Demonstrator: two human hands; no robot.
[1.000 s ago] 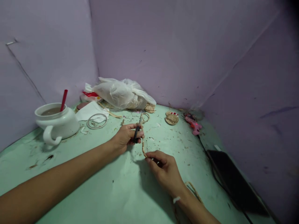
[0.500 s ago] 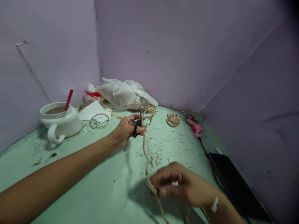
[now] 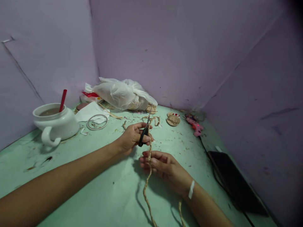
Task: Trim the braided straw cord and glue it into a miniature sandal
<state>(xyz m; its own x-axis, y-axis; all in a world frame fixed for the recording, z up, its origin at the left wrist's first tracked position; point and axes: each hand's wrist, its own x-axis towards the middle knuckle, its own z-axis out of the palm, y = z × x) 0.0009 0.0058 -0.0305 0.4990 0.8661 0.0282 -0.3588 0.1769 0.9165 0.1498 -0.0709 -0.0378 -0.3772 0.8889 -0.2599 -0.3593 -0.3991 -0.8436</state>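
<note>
A pair of black-handled scissors (image 3: 143, 136) is gripped in my left hand (image 3: 132, 136), blades pointing up and away. The same fingers pinch a tan braided cord (image 3: 146, 195), which hangs down past them toward the near edge of the view. Just below, my right hand (image 3: 163, 165) has its fingers and thumb closed round the cord, palm turned inward. Beyond the left hand, more of the cord lies curled on the table near a small coiled woven piece (image 3: 151, 109). A white strip is on my right wrist.
A white mug (image 3: 56, 126) with a red straw stands left, beside metal rings (image 3: 97, 122) and white paper (image 3: 91, 112). A plastic bag (image 3: 123, 94) rests at the back. To the right are a woven coil (image 3: 173, 119), a pink glue gun (image 3: 196, 126) and a black tablet-like slab (image 3: 236, 183).
My right hand has moved up and forward along the cord, close below the left hand, and closed on it. The left hand with the scissors has shifted slightly right and nearer.
</note>
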